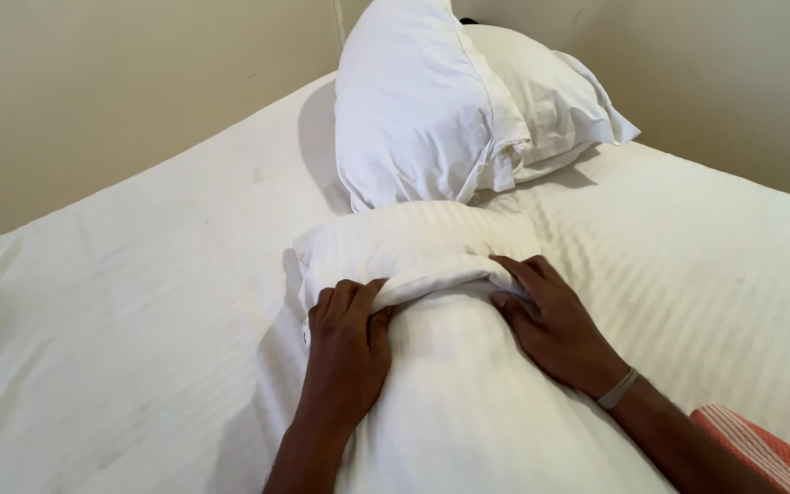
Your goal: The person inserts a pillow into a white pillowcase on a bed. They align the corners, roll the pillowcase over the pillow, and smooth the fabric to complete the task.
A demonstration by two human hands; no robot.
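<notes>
Both hands are pressed onto a striped white pillow (441, 366) lying on the bed sheet (139, 302). Its folded cover edge is gripped by the left hand (349, 343), fingers curled over it; the right hand (550, 320) is laid flatter, fingertips tucked under the fold. Two more pillows (432, 101) are propped against the wall behind.

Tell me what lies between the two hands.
In the head view, the rolled edge of the striped white pillowcase spans from the left hand to the right hand.
</notes>
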